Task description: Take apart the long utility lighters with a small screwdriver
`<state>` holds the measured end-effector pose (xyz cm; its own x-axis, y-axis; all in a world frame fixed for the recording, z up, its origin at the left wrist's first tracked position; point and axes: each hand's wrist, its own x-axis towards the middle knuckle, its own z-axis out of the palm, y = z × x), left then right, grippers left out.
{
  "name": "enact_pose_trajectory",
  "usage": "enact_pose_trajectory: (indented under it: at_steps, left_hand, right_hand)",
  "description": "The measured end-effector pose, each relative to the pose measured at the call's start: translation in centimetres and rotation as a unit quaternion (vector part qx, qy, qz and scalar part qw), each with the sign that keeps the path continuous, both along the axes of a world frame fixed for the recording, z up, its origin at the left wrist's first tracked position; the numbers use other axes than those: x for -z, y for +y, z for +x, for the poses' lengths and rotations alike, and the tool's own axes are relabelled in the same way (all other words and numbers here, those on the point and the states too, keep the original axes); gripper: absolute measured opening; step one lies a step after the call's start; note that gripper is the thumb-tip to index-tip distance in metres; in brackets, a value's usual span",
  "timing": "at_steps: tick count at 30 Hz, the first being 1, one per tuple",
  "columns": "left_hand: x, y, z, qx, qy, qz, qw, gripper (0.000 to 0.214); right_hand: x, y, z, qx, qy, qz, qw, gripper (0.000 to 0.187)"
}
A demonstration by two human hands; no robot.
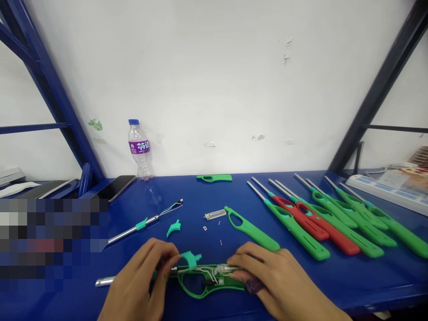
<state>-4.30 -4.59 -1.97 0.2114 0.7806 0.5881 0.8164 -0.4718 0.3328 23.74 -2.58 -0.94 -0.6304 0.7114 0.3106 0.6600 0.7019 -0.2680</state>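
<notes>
Head view showed both hands low on the blue table [200, 191], working one opened green lighter [197, 285] that lay between them. The left hand [143, 281] pinched its neck with narrowed fingers, just beside the teal trigger [191, 259]. The right hand [277, 281] curled over the handle end, pressing it down. Just beyond the right hand lay a green half shell [251, 230]; farther right, well apart, lay a row of finished lighters [321, 223]. Beyond the left hand lay a loose teal piece [173, 228].
</notes>
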Motion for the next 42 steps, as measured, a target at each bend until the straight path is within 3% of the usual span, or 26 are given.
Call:
enact_pose_trajectory:
  at_steps: [3,5,8,11,16,25,30,37,42]
  left_hand:
    - [0.2,0.1,-0.6,-0.079,0.010,0.065,0.995,0.020]
    - [0.3,0.4,-0.7,-0.095,0.029,0.097,0.990,0.021]
    - [0.4,0.6,-0.5,-0.061,0.054,0.117,0.990,0.019]
    - [0.2,0.2,0.2,0.013,0.060,0.124,0.990,0.016]
    - [-0.1,-0.7,1.7,0.110,0.085,0.099,0.985,0.026]
    - [0.4,-0.7,1.8,0.146,0.131,0.080,0.977,0.039]
    - [0.4,-0.5,2.1,0.140,0.141,0.102,0.975,0.052]
    - [1.2,-0.3,2.0,0.152,0.117,0.101,0.976,0.042]
    - [1.9,-0.3,2.0,0.136,0.107,0.112,0.979,0.042]
  right_hand:
    - [0.1,0.1,0.0,-0.002,0.008,-0.016,1.000,0.027]
    - [0.2,0.1,0.0,-0.003,0.016,-0.030,0.999,0.026]
    - [0.5,0.2,0.1,-0.007,0.029,-0.043,0.999,0.032]
    - [0.6,0.1,0.2,-0.012,0.041,-0.034,0.999,0.039]
    - [0.2,-0.4,0.2,-0.038,0.069,0.047,0.996,0.028]
    - [0.0,-0.5,-0.1,-0.066,0.072,0.120,0.988,0.022]
    - [-0.1,-0.6,-0.1,-0.050,0.036,0.114,0.992,0.029]
    - [0.0,-0.7,0.2,-0.048,-0.022,0.091,0.994,0.068]
    - [-0.1,-0.8,0.2,-0.047,-0.034,0.080,0.995,0.075]
